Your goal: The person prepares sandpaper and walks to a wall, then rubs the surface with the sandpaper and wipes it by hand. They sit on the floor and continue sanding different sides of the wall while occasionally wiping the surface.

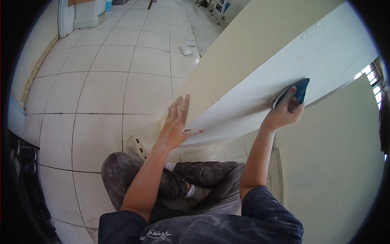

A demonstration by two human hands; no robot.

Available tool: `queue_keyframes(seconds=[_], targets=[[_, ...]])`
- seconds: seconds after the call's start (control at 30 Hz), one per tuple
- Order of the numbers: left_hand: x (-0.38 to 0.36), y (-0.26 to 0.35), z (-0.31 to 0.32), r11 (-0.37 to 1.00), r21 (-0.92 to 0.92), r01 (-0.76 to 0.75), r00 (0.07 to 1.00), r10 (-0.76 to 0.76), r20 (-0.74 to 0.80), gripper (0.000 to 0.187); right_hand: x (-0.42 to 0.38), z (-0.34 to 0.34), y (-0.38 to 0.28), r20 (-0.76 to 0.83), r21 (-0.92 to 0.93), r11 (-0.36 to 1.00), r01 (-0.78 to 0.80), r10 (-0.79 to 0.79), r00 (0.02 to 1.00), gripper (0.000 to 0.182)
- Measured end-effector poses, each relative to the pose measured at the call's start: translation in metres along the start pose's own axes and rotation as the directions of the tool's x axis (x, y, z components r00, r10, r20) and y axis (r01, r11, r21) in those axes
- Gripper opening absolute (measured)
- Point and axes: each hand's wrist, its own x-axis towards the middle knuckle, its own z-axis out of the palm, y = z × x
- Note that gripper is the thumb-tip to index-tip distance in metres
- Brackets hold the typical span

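Note:
A pale wall section runs diagonally from the lower middle to the upper right, with a white narrow face along its edge. On the corner near its lower end rests my left hand, fingers spread over the pale side and thumb on the white face; it holds nothing. Farther up, my right hand grips a folded dark blue sheet, which looks like sandpaper, against the white face. The side of the sheet touching the wall is mostly hidden. Whitish dust marks the left hand.
White floor tiles spread to the left. Small crumpled pieces lie on them. A white container stands at the upper left, and a ladder at the top. My crossed legs and a clog are below the wall's end.

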Motion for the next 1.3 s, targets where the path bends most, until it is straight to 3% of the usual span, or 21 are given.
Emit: queue_keyframes(seconds=[0.03, 0.13, 0.3, 0.43, 0.53, 0.63, 0.73, 0.87, 0.97, 1.07, 1.1, 1.2, 1.23, 1.3], targets=[[0.001, -0.002, -0.001, 1.0, 0.02, -0.009, 1.0, 0.009, -0.011, 0.126, 0.002, -0.003, 0.002, 0.034, -0.068, 0.998, 0.009, -0.007, 0.999, 0.041], [0.0, 0.001, 0.003, 1.0, 0.027, -0.002, 1.0, 0.002, -0.014, 0.126, 0.037, 0.006, -0.001, 0.001, -0.045, 0.992, 0.117, -0.117, 0.993, 0.046], [0.0, 0.004, -0.004, 0.999, 0.0, 0.043, 0.999, -0.043, 0.03, 0.127, 0.059, 0.022, -0.026, -0.073, -0.039, 0.989, 0.14, -0.143, 0.987, 0.048], [0.001, 0.001, -0.002, 0.999, 0.038, 0.034, 0.999, -0.034, 0.008, 0.128, 0.025, 0.002, 0.01, 0.024, -0.053, 0.986, 0.16, -0.159, 0.987, 0.048], [0.0, 0.002, 0.001, 0.998, 0.051, 0.038, 0.999, -0.038, 0.006, 0.128, 0.045, -0.002, 0.017, 0.079, -0.088, 0.96, 0.267, -0.26, 0.962, 0.049], [0.0, 0.006, -0.003, 0.999, 0.023, 0.047, 0.998, -0.048, 0.029, 0.128, 0.085, 0.014, -0.018, 0.111, -0.041, 0.946, 0.322, -0.316, 0.942, 0.048], [0.0, 0.005, -0.002, 0.998, 0.014, 0.057, 0.998, -0.057, 0.031, 0.127, 0.097, 0.009, 0.005, 0.17, -0.01, 0.882, 0.471, -0.462, 0.87, 0.047], [-0.001, 0.004, -0.002, 0.999, 0.024, 0.038, 0.999, -0.039, 0.011, 0.126, 0.079, -0.028, 0.062, 0.276, -0.099, 0.808, 0.581, -0.538, 0.796, 0.042], [0.0, 0.006, -0.004, 0.998, 0.046, 0.05, 0.999, -0.05, 0.009, 0.126, 0.082, -0.026, 0.058, 0.285, -0.064, 0.847, 0.527, -0.491, 0.823, 0.037], [0.002, 0.005, -0.002, 0.998, 0.016, 0.056, 0.998, -0.057, 0.029, 0.125, 0.099, 0.004, -0.003, 0.262, -0.138, 0.748, 0.649, -0.604, 0.753, 0.044], [-0.001, 0.004, -0.002, 0.998, -0.007, 0.07, 0.997, -0.07, 0.029, 0.125, 0.099, 0.006, -0.002, 0.26, -0.099, 0.783, 0.614, -0.575, 0.775, 0.044], [-0.001, 0.008, -0.005, 0.997, 0.02, 0.072, 0.997, -0.073, 0.037, 0.124, 0.089, -0.008, 0.014, 0.27, -0.153, 0.695, 0.702, -0.654, 0.706, 0.043], [-0.003, 0.007, -0.004, 0.998, 0.008, 0.066, 0.998, -0.066, 0.023, 0.124, 0.081, -0.018, 0.04, 0.276, -0.097, 0.784, 0.612, -0.57, 0.774, 0.034], [-0.002, 0.004, -0.003, 0.999, 0.004, 0.033, 0.999, -0.034, 0.002, 0.123, 0.071, -0.03, 0.058, 0.29, -0.146, 0.815, 0.561, -0.507, 0.812, 0.034]])
